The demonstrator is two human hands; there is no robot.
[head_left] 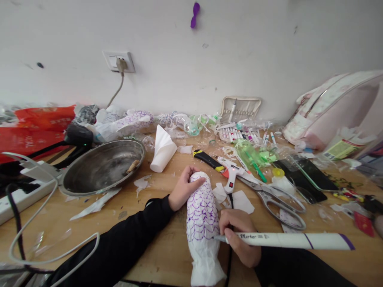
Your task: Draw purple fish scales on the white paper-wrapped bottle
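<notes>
Wrapped form (202, 215), purple scale lines on it, lies on the table (149, 247), front centre. Left hand (184, 191): fingers clasp its far end. Right hand (239, 235): fingers pinch the marker (287, 240), tip on the wrap. Likely risks: the form rolls and the line skews; the soft wrap tears.

I see bright, even, diffuse light with only soft shadows on my surface (167, 255), sharp focus at centre, and wide-angle bowing with slight smear toward the edges.
</notes>
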